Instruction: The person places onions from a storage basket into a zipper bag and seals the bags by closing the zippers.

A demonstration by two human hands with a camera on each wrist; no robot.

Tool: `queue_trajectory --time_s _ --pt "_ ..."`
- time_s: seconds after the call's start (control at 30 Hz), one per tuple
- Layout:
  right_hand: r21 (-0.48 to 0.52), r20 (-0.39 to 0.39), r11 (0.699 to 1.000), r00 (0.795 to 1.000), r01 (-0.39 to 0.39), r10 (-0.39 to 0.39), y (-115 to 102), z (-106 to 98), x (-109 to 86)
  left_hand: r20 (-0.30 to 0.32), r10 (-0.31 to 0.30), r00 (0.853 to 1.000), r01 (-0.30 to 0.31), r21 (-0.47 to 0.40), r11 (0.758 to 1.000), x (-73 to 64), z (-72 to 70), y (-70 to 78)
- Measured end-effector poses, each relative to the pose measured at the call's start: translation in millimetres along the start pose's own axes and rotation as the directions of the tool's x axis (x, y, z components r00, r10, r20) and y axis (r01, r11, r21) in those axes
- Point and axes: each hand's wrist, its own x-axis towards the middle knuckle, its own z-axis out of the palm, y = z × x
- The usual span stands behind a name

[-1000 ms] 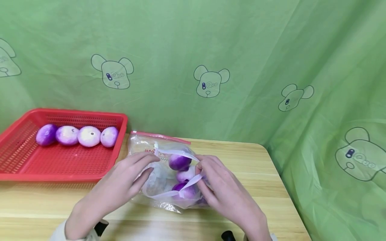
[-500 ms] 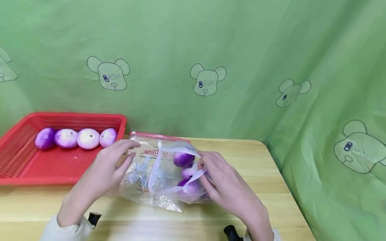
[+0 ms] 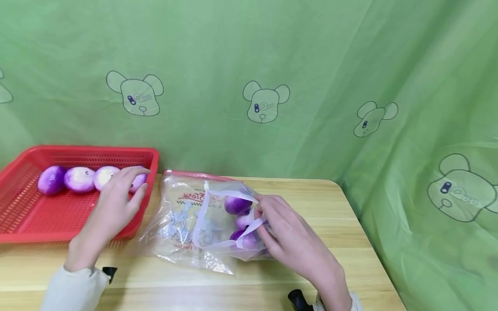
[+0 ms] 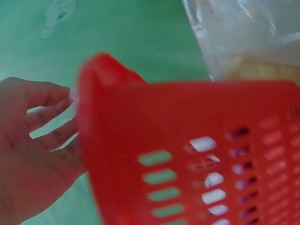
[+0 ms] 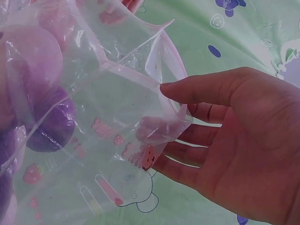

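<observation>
My left hand (image 3: pixel 110 207) hangs over the right side of the red plastic basket (image 3: pixel 50 218), its fingers apart from the thumb and holding nothing. Close under its fingertips sits the rightmost of several purple-and-white onions (image 3: pixel 79 179), which stand in a row along the basket's back. In the left wrist view the basket wall (image 4: pixel 187 112) partly covers that hand (image 4: pixel 37 150). My right hand (image 3: pixel 292 233) pinches the white-edged mouth of a clear plastic bag (image 5: pixel 108 108) between thumb and fingers. The bag gapes to the left, with several onions (image 3: pixel 236 204) inside it.
A larger clear zip bag (image 3: pixel 177 252) with a pink-red slider top and printed lettering lies flat under the onion bag. Wooden tabletop (image 3: pixel 323 216) extends to the right. A green curtain (image 3: pixel 210 52) hangs behind and at the right.
My left hand has left the bag's opening and moved left, over the basket beside the onions. The right hand keeps its pinch on the bag's edge, nearly still.
</observation>
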Motion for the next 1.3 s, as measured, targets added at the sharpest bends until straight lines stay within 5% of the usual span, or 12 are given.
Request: queue_trajectory --time_s 0.27,0.47,0.6,0.7,0.8,0.97,1.3 --pt "0.003 -0.005 1.0 1.0 0.0 0.0 1 0 -0.9 -0.001 -0.048 0.999 0.048 0.042 0.998 0.7 4.6 -32.3" --pt "0.004 -0.004 1.0 1.0 -0.008 0.008 2 0 -0.7 0.009 -0.028 1.0 0.027 0.093 0.995 8.8 10.3 -51.8" --pt "0.003 0.003 1.0 1.0 -0.014 0.014 3 0 -1.0 0.071 -0.033 0.997 0.022 0.149 0.989 15.7 13.1 -64.8" --pt "0.0 0.003 1.0 1.0 -0.013 0.013 3 0 -1.7 0.186 -0.094 0.978 0.058 0.187 0.981 19.6 15.0 -72.3" --pt "0.002 0.003 1.0 1.0 -0.009 0.009 3 0 -2.4 0.297 -0.146 0.944 0.09 0.195 0.977 21.5 18.0 -78.0" --pt "0.008 0.007 1.0 1.0 -0.007 0.007 4 1 -3.0 0.399 -0.169 0.901 0.101 0.185 0.978 19.5 23.5 -83.8" --pt "0.021 0.019 1.0 1.0 -0.001 0.0 5 1 -2.8 0.399 -0.193 0.897 0.073 0.297 0.952 16.8 27.9 -81.1"
